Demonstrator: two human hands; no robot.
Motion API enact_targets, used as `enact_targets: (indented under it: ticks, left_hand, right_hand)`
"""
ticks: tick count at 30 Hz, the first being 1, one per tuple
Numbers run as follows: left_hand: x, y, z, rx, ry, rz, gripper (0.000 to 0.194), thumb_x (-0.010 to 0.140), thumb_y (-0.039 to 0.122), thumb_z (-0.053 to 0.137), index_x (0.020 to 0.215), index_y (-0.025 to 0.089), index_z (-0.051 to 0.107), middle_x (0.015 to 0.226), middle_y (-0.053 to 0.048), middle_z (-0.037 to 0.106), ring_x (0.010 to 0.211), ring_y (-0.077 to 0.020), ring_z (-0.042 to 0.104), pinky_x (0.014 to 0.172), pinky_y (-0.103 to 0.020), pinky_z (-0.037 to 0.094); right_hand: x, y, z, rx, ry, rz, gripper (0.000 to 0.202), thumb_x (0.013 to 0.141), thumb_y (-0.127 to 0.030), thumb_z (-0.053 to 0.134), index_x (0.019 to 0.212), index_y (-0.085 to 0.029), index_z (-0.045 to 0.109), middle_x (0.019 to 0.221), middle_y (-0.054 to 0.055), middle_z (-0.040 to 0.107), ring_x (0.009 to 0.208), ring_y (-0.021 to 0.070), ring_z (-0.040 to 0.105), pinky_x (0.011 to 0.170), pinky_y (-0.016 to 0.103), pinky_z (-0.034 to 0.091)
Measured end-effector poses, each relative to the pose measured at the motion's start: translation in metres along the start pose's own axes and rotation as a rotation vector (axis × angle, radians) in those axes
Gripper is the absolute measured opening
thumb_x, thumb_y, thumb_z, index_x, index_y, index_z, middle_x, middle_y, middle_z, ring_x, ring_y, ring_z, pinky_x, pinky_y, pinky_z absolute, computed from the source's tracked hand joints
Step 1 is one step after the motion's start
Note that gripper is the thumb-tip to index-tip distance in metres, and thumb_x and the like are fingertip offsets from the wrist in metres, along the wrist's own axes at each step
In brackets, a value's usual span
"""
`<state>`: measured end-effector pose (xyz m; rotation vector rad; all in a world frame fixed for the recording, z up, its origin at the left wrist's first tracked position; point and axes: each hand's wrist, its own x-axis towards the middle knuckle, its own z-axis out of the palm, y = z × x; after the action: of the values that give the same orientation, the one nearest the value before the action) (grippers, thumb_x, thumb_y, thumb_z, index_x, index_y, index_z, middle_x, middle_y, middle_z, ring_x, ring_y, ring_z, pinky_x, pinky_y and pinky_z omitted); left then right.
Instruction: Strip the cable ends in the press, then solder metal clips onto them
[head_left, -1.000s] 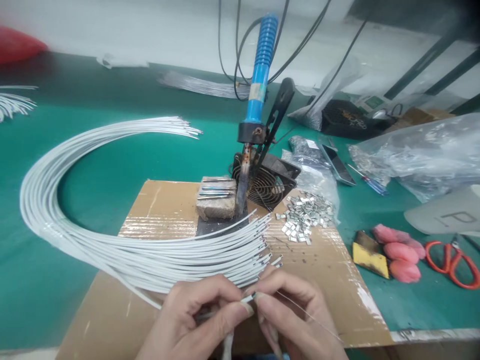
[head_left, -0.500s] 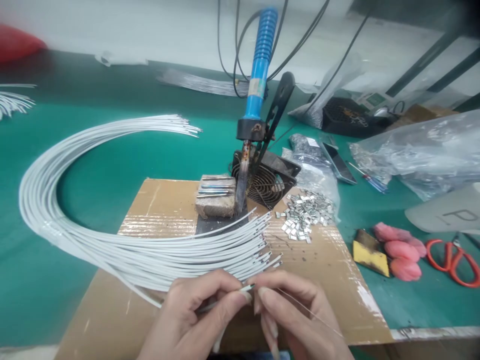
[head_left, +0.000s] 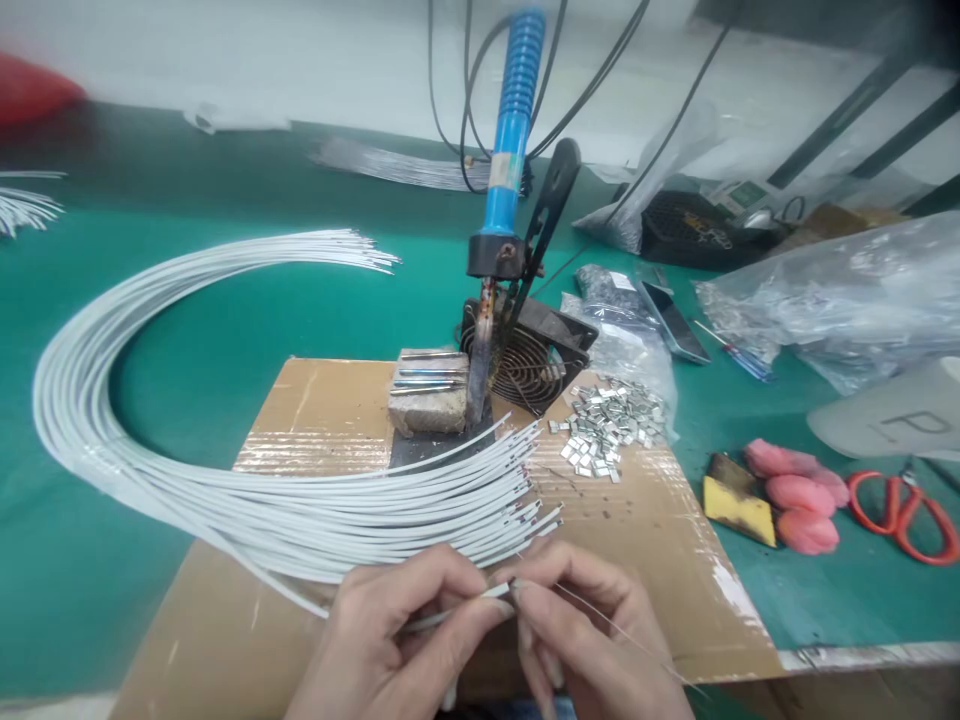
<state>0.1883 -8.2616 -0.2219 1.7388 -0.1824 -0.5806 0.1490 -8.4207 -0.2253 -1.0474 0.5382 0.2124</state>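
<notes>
My left hand pinches a white cable near its end, between thumb and forefinger. The tip of the cable is dark and points to the right. Thumb and forefinger of my right hand are closed at that tip, touching it. A thin silvery wire runs out of my right hand toward the lower right; where it ends among the fingers is hidden. Just beyond both hands lies a curved bundle of white cables, its near ends fanned out to the right.
A blue-handled soldering iron stands clamped, tip down, beside a block and a fan. Small metal connector parts lie in a pile on the cardboard. At right are a yellow sponge, pink pads and red-handled cutters.
The fingertips of my right hand have closed in on the cable's tip, covering more of it. The whole view has shifted slightly; the bench objects are otherwise unchanged.
</notes>
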Motion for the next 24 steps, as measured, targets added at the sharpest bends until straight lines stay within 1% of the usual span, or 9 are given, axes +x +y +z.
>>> enact_targets:
  ticks: [2, 4, 7, 10, 13, 16, 18, 21, 24]
  left_hand:
    - [-0.001, -0.004, 0.0, -0.015, -0.022, -0.033, 0.028, 0.094, 0.042, 0.063, 0.076, 0.021, 0.064, 0.057, 0.007, 0.049, 0.052, -0.0115, 0.038, 0.049, -0.022, 0.026]
    - [-0.003, -0.008, -0.001, 0.013, -0.022, -0.049, 0.028, 0.093, 0.044, 0.065, 0.076, 0.022, 0.063, 0.057, 0.007, 0.045, 0.052, -0.012, 0.034, 0.049, -0.023, 0.023]
    - [-0.004, -0.01, -0.002, 0.138, -0.023, 0.025, 0.03, 0.096, 0.039, 0.062, 0.072, 0.021, 0.066, 0.059, 0.005, 0.049, 0.055, -0.0127, 0.038, 0.051, -0.024, 0.027]
    - [-0.003, -0.007, -0.002, 0.244, -0.066, 0.121, 0.03, 0.1, 0.034, 0.058, 0.075, 0.022, 0.067, 0.063, 0.006, 0.053, 0.058, -0.012, 0.045, 0.054, -0.022, 0.033]
    - [-0.001, -0.003, -0.003, 0.26, -0.08, 0.134, 0.029, 0.103, 0.033, 0.055, 0.078, 0.022, 0.067, 0.064, 0.007, 0.051, 0.058, -0.0114, 0.044, 0.054, -0.02, 0.034]
    - [0.001, 0.0, -0.004, 0.269, -0.033, 0.14, 0.029, 0.104, 0.035, 0.054, 0.081, 0.023, 0.069, 0.063, 0.007, 0.055, 0.057, -0.0117, 0.046, 0.053, -0.02, 0.036]
    - [0.001, 0.0, -0.004, 0.314, -0.004, 0.188, 0.028, 0.104, 0.033, 0.055, 0.081, 0.023, 0.069, 0.061, 0.007, 0.056, 0.055, -0.0114, 0.048, 0.051, -0.02, 0.037]
    - [0.002, -0.001, -0.004, 0.414, 0.037, 0.319, 0.024, 0.104, 0.022, 0.055, 0.084, 0.023, 0.068, 0.062, 0.007, 0.06, 0.053, -0.0098, 0.054, 0.052, -0.018, 0.04]
    - [0.001, -0.003, -0.004, 0.529, 0.09, 0.515, 0.018, 0.1, 0.009, 0.057, 0.093, 0.021, 0.068, 0.071, 0.004, 0.068, 0.061, -0.0108, 0.064, 0.06, -0.018, 0.047]
  right_hand:
    - [0.001, -0.001, -0.003, -0.004, 0.001, 0.015, 0.051, 0.061, -0.057, 0.097, 0.064, -0.015, 0.07, 0.043, -0.008, 0.047, 0.034, 0.0, 0.036, 0.037, 0.013, 0.029]
    - [0.0, -0.007, -0.006, -0.058, 0.008, 0.044, 0.052, 0.059, -0.056, 0.097, 0.061, -0.015, 0.067, 0.045, -0.006, 0.051, 0.035, 0.0008, 0.038, 0.038, 0.014, 0.029]
    - [-0.003, -0.022, -0.006, -0.307, 0.004, 0.072, 0.041, 0.06, -0.045, 0.097, 0.06, -0.015, 0.069, 0.049, -0.004, 0.055, 0.042, 0.0046, 0.045, 0.044, 0.017, 0.035]
    - [-0.003, -0.035, -0.007, -0.661, -0.041, -0.082, 0.019, 0.072, -0.033, 0.085, 0.063, -0.018, 0.077, 0.054, -0.002, 0.057, 0.051, 0.0081, 0.048, 0.051, 0.02, 0.038]
    - [0.0, -0.041, -0.012, -0.873, -0.129, -0.229, 0.021, 0.086, -0.031, 0.07, 0.072, -0.02, 0.081, 0.063, 0.001, 0.067, 0.058, 0.0124, 0.057, 0.055, 0.022, 0.042]
    - [0.004, -0.041, -0.018, -0.827, -0.214, -0.22, 0.022, 0.093, -0.033, 0.066, 0.084, -0.023, 0.084, 0.073, 0.002, 0.073, 0.064, 0.0152, 0.066, 0.057, 0.022, 0.05]
    - [0.004, -0.04, -0.02, -0.775, -0.226, -0.236, 0.019, 0.093, -0.033, 0.069, 0.088, -0.025, 0.085, 0.071, 0.001, 0.072, 0.062, 0.0142, 0.065, 0.055, 0.021, 0.051]
    - [0.003, -0.038, -0.021, -0.768, -0.205, -0.276, 0.017, 0.093, -0.031, 0.069, 0.089, -0.028, 0.086, 0.072, 0.001, 0.074, 0.063, 0.0142, 0.064, 0.054, 0.02, 0.05]
    - [0.002, -0.04, -0.02, -0.826, -0.18, -0.284, 0.021, 0.093, -0.031, 0.067, 0.083, -0.025, 0.084, 0.073, 0.002, 0.076, 0.064, 0.0158, 0.065, 0.056, 0.021, 0.051]
